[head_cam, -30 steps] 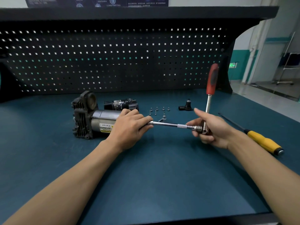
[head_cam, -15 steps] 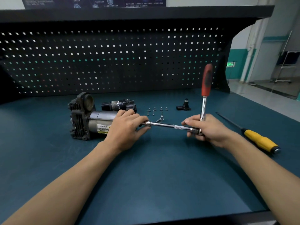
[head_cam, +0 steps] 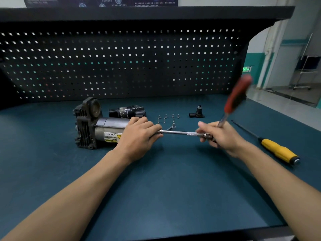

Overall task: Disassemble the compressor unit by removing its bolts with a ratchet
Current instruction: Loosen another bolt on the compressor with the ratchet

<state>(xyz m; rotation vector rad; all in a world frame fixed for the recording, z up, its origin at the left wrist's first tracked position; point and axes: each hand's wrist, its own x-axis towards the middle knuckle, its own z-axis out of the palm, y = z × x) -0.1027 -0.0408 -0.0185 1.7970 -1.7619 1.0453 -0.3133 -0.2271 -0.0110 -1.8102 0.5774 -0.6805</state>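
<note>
Working on the compressor unit [head_cam: 97, 129], lying on its side on the tabletop [head_cam: 156, 188], finned head end away from the grip and the cylindrical body partly under the left hand [head_cam: 139, 136]. Judging the task as partly done: several small bolts [head_cam: 166, 118] already lying loose just behind the extension bar [head_cam: 178, 132], a dark detached part [head_cam: 128, 111] resting behind the body, and a small black fitting [head_cam: 197, 113] standing farther behind the right grip. Cannot tell how many bolts are remaining, since the end of the body is hidden under the left hand.

Holding the body steady with the left hand, palm down, fingers curled over its end and over the near end of the bar, so the grip is closed around body and bar together. Closing the right hand [head_cam: 220, 136] around the ratchet [head_cam: 232, 105] at its head, where the bar is joining it; red handle sticking up and leaning away from the left grip, blurred, so probably swinging in a turn. Both forearms reaching forward, wrists low, close over the tabletop.

Leaving the yellow screwdriver [head_cam: 276, 150] untouched, lying well apart beyond the right grip.

Probably loosening one more bolt at the hidden end.
</note>
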